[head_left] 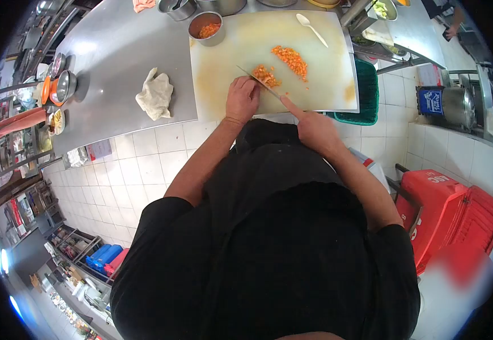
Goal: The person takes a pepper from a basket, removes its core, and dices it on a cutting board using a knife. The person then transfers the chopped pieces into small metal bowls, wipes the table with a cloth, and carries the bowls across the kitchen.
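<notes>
My right hand (pixel 318 131) grips a kitchen knife (pixel 268 88), its index finger stretched along the top of the blade. The blade slants up to the left across the white cutting board (pixel 218 85), against a small heap of diced orange vegetable (pixel 264 75) that looks like carrot. Close by the blade on its left, my left hand (pixel 243 100) has its fingers curled down; whatever lies under them is hidden. A larger pile of orange dice (pixel 292 61) is farther up and right. A white spoon (pixel 312 29) rests near the board's far right corner.
At the board's far left corner stands a metal pot (pixel 206 38) with orange pieces inside. A crumpled cloth (pixel 155 95) lies on the steel table (pixel 116 62). Below the board's right edge is a green basket (pixel 366 93). A red bin (pixel 433 209) stands behind on the right.
</notes>
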Action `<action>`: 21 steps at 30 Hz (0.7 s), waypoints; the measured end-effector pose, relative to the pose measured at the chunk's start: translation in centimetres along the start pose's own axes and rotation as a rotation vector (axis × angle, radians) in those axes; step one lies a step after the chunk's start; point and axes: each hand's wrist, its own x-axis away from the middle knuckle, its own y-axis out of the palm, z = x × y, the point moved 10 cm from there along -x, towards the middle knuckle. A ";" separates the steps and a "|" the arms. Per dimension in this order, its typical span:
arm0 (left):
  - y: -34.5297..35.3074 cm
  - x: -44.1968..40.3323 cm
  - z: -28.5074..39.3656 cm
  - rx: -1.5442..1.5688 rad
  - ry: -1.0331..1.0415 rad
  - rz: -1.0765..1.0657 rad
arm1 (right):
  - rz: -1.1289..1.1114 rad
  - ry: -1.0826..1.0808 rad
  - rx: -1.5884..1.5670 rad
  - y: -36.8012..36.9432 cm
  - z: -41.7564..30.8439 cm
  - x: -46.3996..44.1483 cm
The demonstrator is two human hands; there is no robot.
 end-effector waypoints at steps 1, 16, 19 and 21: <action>0.0 0.1 -0.2 0.000 0.002 0.004 | 0.011 -0.006 -0.041 1.1 0.3 -0.4; -1.6 1.0 -0.2 -0.016 0.032 0.028 | 0.029 -0.051 -0.083 2.1 -0.8 -3.0; -1.7 0.7 -0.5 -0.002 0.029 0.032 | -0.015 -0.027 -0.046 0.4 -1.0 -2.7; -1.7 1.1 -0.7 -0.004 0.003 0.001 | -0.037 -0.038 -0.043 0.4 -1.5 -1.4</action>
